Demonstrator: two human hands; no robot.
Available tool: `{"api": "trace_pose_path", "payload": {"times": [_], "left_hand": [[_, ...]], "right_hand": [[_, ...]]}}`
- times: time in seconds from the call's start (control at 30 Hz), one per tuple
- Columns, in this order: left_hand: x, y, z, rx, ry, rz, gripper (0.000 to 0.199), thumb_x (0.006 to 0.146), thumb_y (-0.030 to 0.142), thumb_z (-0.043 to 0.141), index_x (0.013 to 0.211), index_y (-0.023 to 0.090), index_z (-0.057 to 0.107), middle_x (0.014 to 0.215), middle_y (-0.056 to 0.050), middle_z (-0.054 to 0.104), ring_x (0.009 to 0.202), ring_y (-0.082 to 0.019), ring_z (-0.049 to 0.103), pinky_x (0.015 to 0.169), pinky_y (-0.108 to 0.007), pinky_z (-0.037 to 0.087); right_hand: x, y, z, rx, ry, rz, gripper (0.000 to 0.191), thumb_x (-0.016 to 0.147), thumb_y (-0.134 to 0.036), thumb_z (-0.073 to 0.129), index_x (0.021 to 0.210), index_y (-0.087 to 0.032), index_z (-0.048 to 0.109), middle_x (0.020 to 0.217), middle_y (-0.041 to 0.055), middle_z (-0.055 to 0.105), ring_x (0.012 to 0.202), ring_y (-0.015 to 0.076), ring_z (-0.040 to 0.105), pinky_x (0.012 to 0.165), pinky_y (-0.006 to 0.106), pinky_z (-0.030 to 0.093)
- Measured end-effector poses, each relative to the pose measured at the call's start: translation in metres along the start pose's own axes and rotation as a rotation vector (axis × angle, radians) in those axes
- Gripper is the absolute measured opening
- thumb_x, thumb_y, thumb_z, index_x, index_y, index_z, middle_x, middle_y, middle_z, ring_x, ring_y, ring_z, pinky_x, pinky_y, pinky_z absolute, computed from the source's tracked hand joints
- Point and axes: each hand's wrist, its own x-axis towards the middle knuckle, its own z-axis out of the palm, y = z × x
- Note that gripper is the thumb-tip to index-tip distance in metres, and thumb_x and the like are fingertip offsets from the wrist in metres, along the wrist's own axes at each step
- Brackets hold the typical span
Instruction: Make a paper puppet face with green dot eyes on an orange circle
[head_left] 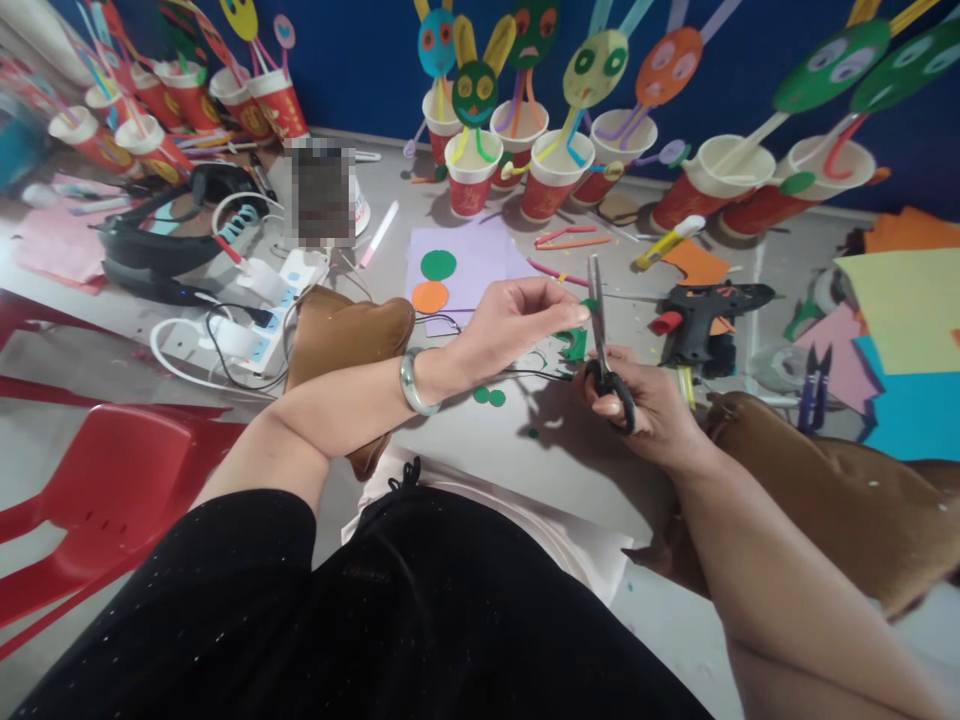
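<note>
My left hand (517, 325), with a bangle at the wrist, pinches a small piece of green paper (590, 308) between thumb and fingertips. Black-handled scissors (600, 340) point upward in my right hand (645, 400), and their blades are beside the green piece. A cut green scrap (574, 345) lies under the hands. Two small green discs (490, 397) rest on the table below my left wrist. Farther back, a green circle (438, 265) and an orange circle (430, 297) lie on purple paper (480, 250).
Red paper cups (469, 185) with paper faces line the back. A glue gun (709, 310), coloured sheets (900, 310) and a brown cushion (840, 500) are at right. A power strip (281, 310), another cushion (337, 335) and a red chair (120, 480) are at left.
</note>
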Motion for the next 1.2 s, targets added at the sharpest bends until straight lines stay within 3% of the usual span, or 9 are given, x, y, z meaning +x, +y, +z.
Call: {"api": "trace_pose_path", "payload": {"times": [0.2, 0.43, 1.2], "left_hand": [[0.000, 0.004, 0.001, -0.005, 0.036, 0.000, 0.047, 0.072, 0.052, 0.096, 0.071, 0.017, 0.065, 0.070, 0.004, 0.060, 0.070, -0.007, 0.052, 0.071, -0.026, 0.046], [-0.001, 0.006, 0.000, 0.022, 0.018, -0.015, 0.045, 0.076, 0.050, 0.094, 0.071, 0.017, 0.063, 0.070, 0.003, 0.060, 0.070, -0.007, 0.051, 0.069, -0.026, 0.044], [0.001, 0.004, -0.001, 0.008, -0.010, -0.055, 0.039, 0.072, 0.039, 0.095, 0.071, 0.017, 0.063, 0.073, 0.002, 0.062, 0.071, -0.007, 0.052, 0.069, -0.026, 0.044]], "right_hand": [[0.000, -0.001, -0.003, 0.006, 0.024, 0.005, 0.077, 0.075, -0.097, 0.067, 0.060, -0.023, 0.054, 0.060, -0.0017, 0.055, 0.074, 0.0206, 0.049, 0.099, 0.044, 0.039], [0.002, -0.010, -0.004, -0.050, -0.059, -0.058, 0.073, 0.084, -0.094, 0.061, 0.066, -0.023, 0.058, 0.067, 0.0008, 0.062, 0.072, 0.0204, 0.050, 0.082, 0.039, 0.038], [0.001, -0.010, -0.006, 0.025, -0.110, -0.055, 0.073, 0.084, -0.094, 0.060, 0.066, -0.023, 0.056, 0.066, -0.0013, 0.060, 0.069, 0.0189, 0.050, 0.090, 0.041, 0.040]]}}
